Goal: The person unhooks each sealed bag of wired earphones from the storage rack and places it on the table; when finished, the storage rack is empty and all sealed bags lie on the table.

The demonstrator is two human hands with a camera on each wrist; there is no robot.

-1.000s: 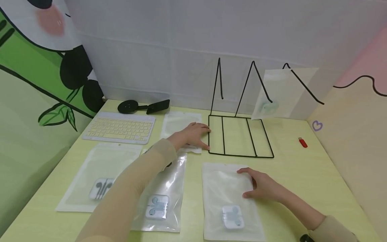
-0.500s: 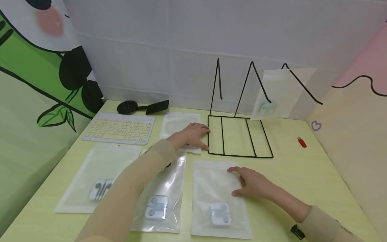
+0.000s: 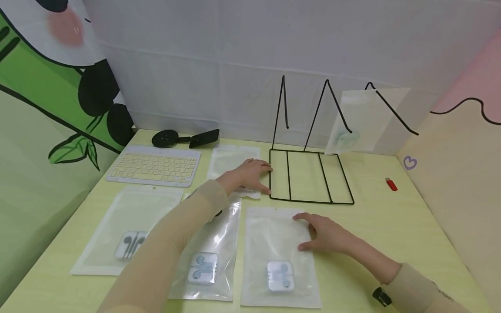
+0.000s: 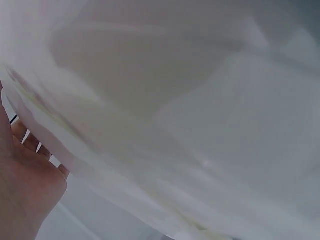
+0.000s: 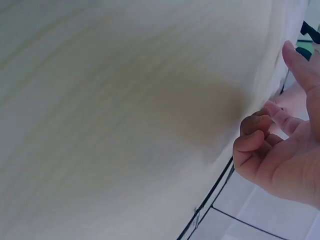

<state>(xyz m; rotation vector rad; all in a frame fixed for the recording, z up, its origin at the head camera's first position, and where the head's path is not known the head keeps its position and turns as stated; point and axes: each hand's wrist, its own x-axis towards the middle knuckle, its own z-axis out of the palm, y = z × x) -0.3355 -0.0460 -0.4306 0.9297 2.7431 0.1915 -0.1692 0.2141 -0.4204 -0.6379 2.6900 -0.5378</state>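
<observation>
In the head view, my left hand (image 3: 250,176) lies over a small zip pouch (image 3: 234,157), its thumb and fingertips at the left edge of the black wire rack (image 3: 290,176). My right hand (image 3: 330,234) rests at the right edge of a frosted zip pouch (image 3: 260,243), thumb and index finger spread apart on it. Inside that pouch sits a white earphone case (image 3: 280,276). To its left lie a glossy clear pouch (image 3: 225,271) with an earphone case and a wider frosted pouch (image 3: 95,252) with dark earphones. My left forearm partly covers both.
A white keyboard (image 3: 154,167) and a black folding stand (image 3: 166,138) lie at the back left. Another pouch (image 3: 375,117) hangs on the rack's right prong. A red USB stick (image 3: 391,184) lies at the right. Walls border the table.
My right hand has moved left, and the frosted pouch under it has slid left and straightened, now beside the glossy pouch. My left hand has stayed at the rack.
</observation>
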